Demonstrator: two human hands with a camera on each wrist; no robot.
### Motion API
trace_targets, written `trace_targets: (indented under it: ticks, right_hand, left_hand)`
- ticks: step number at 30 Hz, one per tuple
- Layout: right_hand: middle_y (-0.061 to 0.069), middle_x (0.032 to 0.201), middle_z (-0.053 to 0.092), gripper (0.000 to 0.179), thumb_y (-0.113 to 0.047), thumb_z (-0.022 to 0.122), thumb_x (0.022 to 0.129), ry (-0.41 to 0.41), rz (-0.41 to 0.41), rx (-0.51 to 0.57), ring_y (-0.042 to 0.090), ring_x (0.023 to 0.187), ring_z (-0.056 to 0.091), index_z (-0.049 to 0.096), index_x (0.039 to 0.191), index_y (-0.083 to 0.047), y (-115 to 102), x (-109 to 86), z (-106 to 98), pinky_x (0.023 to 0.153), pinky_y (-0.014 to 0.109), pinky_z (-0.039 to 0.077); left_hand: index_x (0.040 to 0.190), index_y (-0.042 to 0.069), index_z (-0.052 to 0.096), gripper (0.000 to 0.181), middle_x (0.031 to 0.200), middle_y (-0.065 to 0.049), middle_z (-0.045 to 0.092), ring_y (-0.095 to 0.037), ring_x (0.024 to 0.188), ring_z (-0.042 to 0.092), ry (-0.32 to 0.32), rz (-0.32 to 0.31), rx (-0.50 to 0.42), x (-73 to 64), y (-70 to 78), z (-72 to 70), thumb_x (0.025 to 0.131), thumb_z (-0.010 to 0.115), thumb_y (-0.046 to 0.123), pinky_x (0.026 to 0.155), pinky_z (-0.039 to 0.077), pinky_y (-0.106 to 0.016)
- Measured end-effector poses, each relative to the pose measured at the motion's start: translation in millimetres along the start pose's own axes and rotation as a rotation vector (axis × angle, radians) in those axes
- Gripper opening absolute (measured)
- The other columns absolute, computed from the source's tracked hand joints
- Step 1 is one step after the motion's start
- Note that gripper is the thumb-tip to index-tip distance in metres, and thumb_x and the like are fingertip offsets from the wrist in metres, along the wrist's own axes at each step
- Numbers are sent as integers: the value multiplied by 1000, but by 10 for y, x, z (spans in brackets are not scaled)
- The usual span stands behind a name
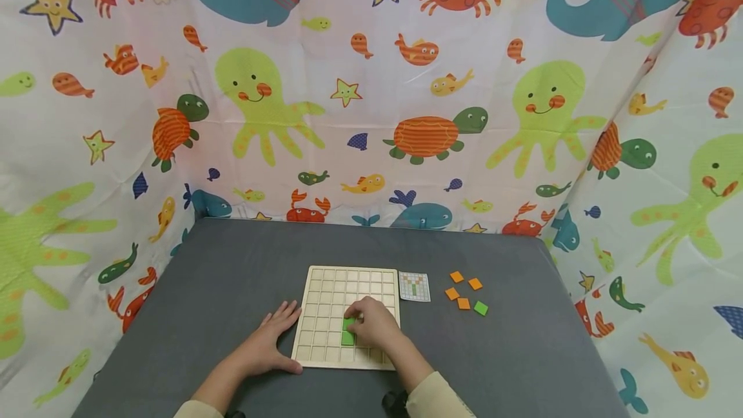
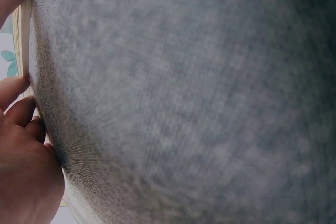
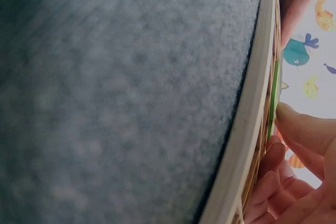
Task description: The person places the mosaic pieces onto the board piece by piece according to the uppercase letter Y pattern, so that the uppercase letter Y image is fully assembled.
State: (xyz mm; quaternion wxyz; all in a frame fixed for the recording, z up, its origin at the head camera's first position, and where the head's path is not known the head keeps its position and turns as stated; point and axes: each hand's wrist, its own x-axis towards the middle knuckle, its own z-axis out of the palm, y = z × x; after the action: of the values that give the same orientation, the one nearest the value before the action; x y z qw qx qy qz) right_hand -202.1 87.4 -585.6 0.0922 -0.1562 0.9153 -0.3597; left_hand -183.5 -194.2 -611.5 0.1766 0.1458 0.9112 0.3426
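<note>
A square wooden grid board (image 1: 322,298) lies flat on the grey table. My left hand (image 1: 267,344) rests along its left edge, thumb at the near corner and fingers spread. Over the board's lower middle, my right hand (image 1: 374,322) pinches a green tile (image 1: 348,324) between curled fingers and thumb, partly hiding it. Just nearer, another green tile (image 1: 347,339) sits in a grid square. The right wrist view shows the thumb (image 3: 294,124) against a thin green strip at board level.
Right of the board lies a small printed card (image 1: 415,287) with a coloured grid pattern. Farther right are several loose orange tiles (image 1: 456,277) and a green one (image 1: 480,308). A sea-animal curtain (image 1: 371,199) stands behind and beside the table.
</note>
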Motion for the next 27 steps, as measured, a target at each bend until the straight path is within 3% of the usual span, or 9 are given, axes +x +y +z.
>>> trace_targets:
  ticks: [11, 27]
  right_hand:
    - [0, 103, 69, 18, -14, 73, 91, 91, -34, 10, 6, 77, 58, 77, 108, -15, 31, -91, -113, 62, 24, 48]
    - [7, 112, 72, 28, -17, 73, 93, 221, -72, 95, 18, 91, 68, 70, 121, -14, 38, -294, -445, 72, 30, 55]
  left_hand:
    - [158, 11, 34, 128, 168, -12, 22, -35, 157, 8, 3, 1, -1, 2, 13, 7, 54, 95, 53, 124, 6, -61]
    - [158, 9, 35, 128, 167, -14, 23, -37, 157, 9, 10, 15, 1, -1, -1, 5, 53, 95, 54, 123, 6, -63]
